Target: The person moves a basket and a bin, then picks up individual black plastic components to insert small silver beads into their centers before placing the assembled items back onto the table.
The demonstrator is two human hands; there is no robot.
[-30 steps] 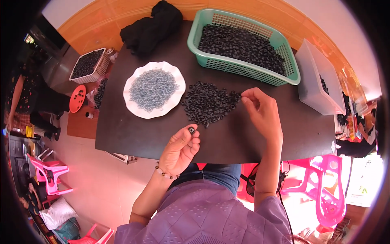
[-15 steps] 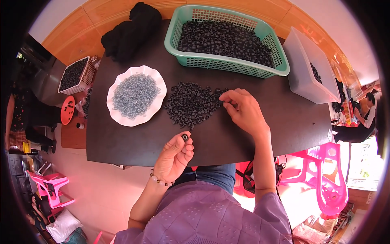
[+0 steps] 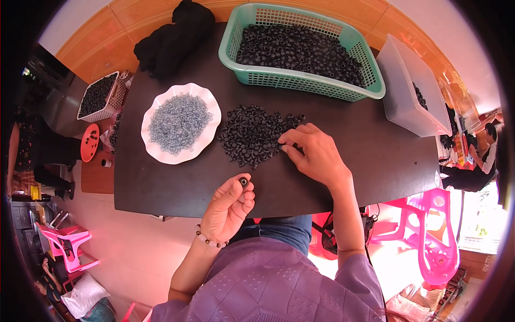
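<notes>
Between the thumb and fingers of my left hand (image 3: 228,206) is a small black ring-shaped piece (image 3: 244,182), its pale round opening facing up. My right hand (image 3: 316,155) reaches to the right edge of a loose pile of small black pieces (image 3: 249,134), thumb and forefinger bent together in a pinch. Whatever lies between those fingertips is too small to make out. Left of the pile, a white wavy-rimmed plate (image 3: 212,131) bears a heap of tiny clear bluish pieces (image 3: 179,123).
Beyond the pile stands a green basket (image 3: 300,86) full of black pieces. A clear plastic bin (image 3: 413,102) sits at the table's right, and black cloth (image 3: 174,43) at the far left. Pink stools (image 3: 437,236) stand below. Other people are at both sides.
My right hand has moved left and slightly nearer along the pile's right edge. My left hand still holds the black ring-shaped piece in almost the same place.
</notes>
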